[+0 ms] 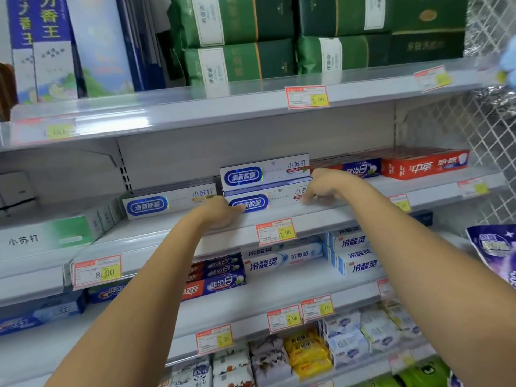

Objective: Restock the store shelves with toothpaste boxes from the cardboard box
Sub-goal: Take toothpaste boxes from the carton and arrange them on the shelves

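Two white toothpaste boxes with blue oval labels are stacked on the middle shelf. My left hand grips the left end of the lower box, its thumb lying across the blue label. My right hand curls its fingers round the right end of that same box. The upper box rests on top, untouched. Just to the left lies a matching white box. The cardboard box is out of view.
Red toothpaste boxes fill the right of the same shelf, and a green-and-white box sits at the left. Green packs stand on the shelf above. Below are more toothpaste rows, soap packs and price tags. A wire mesh panel closes the right side.
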Demonstrator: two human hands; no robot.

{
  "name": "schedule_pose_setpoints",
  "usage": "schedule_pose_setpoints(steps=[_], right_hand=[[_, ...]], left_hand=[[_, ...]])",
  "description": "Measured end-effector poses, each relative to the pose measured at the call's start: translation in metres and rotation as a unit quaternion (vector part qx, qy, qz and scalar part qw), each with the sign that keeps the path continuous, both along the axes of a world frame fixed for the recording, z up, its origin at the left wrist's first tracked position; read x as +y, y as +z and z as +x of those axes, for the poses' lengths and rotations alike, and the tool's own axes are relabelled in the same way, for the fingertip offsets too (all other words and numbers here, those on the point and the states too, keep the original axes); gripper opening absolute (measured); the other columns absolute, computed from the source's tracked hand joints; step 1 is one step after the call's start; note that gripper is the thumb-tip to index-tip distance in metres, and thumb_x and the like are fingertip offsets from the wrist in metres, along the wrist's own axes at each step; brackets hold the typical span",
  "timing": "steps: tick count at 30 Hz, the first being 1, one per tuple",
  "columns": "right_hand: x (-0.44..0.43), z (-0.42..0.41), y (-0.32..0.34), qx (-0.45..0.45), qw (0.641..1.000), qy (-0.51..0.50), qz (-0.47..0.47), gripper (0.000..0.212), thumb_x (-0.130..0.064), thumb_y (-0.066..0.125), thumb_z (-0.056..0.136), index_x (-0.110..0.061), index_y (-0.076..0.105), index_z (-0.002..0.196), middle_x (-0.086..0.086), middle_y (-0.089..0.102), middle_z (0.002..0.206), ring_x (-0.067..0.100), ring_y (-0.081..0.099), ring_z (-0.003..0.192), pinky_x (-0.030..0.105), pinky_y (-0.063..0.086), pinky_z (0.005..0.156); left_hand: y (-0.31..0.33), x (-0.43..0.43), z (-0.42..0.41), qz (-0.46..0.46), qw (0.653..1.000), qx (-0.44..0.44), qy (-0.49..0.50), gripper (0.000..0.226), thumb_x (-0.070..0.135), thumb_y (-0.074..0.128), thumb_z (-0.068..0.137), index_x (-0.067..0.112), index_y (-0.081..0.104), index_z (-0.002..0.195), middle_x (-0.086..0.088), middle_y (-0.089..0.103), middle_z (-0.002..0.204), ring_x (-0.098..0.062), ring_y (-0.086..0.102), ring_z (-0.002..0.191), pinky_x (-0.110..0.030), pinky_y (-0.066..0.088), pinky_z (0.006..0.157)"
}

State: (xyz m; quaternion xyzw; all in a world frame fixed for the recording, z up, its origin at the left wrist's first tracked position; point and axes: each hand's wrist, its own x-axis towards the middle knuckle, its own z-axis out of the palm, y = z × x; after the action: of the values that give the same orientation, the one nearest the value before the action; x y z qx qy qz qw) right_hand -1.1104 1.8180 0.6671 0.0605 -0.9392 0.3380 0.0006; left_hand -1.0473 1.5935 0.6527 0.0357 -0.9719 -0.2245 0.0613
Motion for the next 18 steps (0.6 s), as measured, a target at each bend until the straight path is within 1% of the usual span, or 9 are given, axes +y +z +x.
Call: schedule_pose_setpoints(steps=[2,3,6,9,11,13,15,16,18], right_hand=[[0.000,0.001,0.000,0.000,1.000,0.004,-0.004,0.024,-0.008,0.067,0.085,-0.010,0.048,0.099,0.007,0.053,0.095,0.015,0.048,0.075,0.028,0.037,0.058],[0.000,0.001,0.000,-0.002,1.000,0.007,-0.006,0.024,-0.008,0.066,0.085,-0.009,0.048,0.101,0.007,0.053,0.095,0.016,0.048,0.075,0.028,0.037,0.058],[-0.001,0.004,0.001,0.001,1.000,0.007,-0.004,0.023,-0.008,0.066,0.085,-0.008,0.049,0.101,0.008,0.053,0.095,0.017,0.048,0.077,0.029,0.038,0.061],[0.000,0.011,0.000,0.016,1.000,0.007,0.012,0.018,-0.010,0.064,0.087,-0.006,0.050,0.098,0.006,0.053,0.088,0.019,0.050,0.078,0.028,0.038,0.060],[0.000,0.018,-0.002,0.061,0.997,-0.012,0.052,0.017,-0.013,0.062,0.088,-0.005,0.049,0.095,0.006,0.052,0.088,0.022,0.051,0.082,0.028,0.039,0.062],[0.005,0.024,-0.010,0.139,0.985,-0.045,0.087,0.020,-0.019,0.061,0.088,-0.006,0.051,0.100,0.010,0.056,0.098,0.026,0.054,0.091,0.031,0.041,0.073],[0.011,0.031,-0.023,0.236,0.967,-0.066,0.068,0.030,-0.024,0.061,0.089,-0.007,0.053,0.111,0.010,0.063,0.106,0.029,0.058,0.100,0.035,0.044,0.084],[0.014,0.040,-0.031,0.281,0.957,-0.065,0.040,0.029,-0.027,0.061,0.089,-0.009,0.055,0.111,0.008,0.065,0.103,0.028,0.059,0.098,0.035,0.047,0.084],[0.022,0.059,-0.048,0.352,0.935,-0.046,-0.008,0.022,-0.035,0.058,0.091,-0.013,0.056,0.091,0.002,0.063,0.082,0.021,0.058,0.079,0.033,0.047,0.070]], left_hand=[[0.001,0.001,0.000,-0.010,1.000,-0.002,-0.001,0.037,0.042,0.043,0.099,0.018,0.046,0.071,0.001,0.051,0.080,-0.016,0.048,0.076,-0.029,0.033,0.079],[0.001,0.002,0.001,-0.017,1.000,0.000,-0.002,0.038,0.042,0.042,0.099,0.016,0.046,0.072,0.000,0.051,0.082,-0.016,0.047,0.076,-0.029,0.032,0.079],[0.000,0.004,0.003,-0.038,0.999,0.004,-0.001,0.039,0.042,0.039,0.100,0.009,0.051,0.081,-0.002,0.048,0.090,-0.019,0.045,0.084,-0.028,0.031,0.080],[-0.001,0.006,0.003,-0.045,0.999,0.025,0.015,0.041,0.043,0.041,0.099,0.012,0.045,0.071,-0.001,0.049,0.075,-0.016,0.045,0.069,-0.028,0.033,0.066],[-0.005,0.007,0.003,-0.072,0.995,0.055,0.044,0.042,0.041,0.043,0.098,0.009,0.047,0.072,-0.008,0.054,0.076,-0.019,0.046,0.066,-0.030,0.033,0.058],[-0.014,0.007,0.006,-0.093,0.985,0.122,0.080,0.038,0.037,0.045,0.098,0.003,0.055,0.082,-0.017,0.063,0.087,-0.027,0.052,0.072,-0.030,0.038,0.061],[-0.027,0.009,0.017,-0.056,0.963,0.250,0.088,0.034,0.032,0.048,0.095,0.002,0.063,0.101,-0.018,0.068,0.100,-0.032,0.059,0.082,-0.033,0.046,0.070],[-0.035,0.012,0.027,-0.012,0.945,0.318,0.072,0.033,0.032,0.049,0.095,0.005,0.065,0.107,-0.014,0.069,0.104,-0.031,0.062,0.086,-0.035,0.047,0.075],[-0.055,0.025,0.055,0.110,0.909,0.400,0.025,0.031,0.035,0.052,0.094,0.011,0.068,0.105,0.001,0.069,0.100,-0.022,0.063,0.087,-0.032,0.047,0.082]])
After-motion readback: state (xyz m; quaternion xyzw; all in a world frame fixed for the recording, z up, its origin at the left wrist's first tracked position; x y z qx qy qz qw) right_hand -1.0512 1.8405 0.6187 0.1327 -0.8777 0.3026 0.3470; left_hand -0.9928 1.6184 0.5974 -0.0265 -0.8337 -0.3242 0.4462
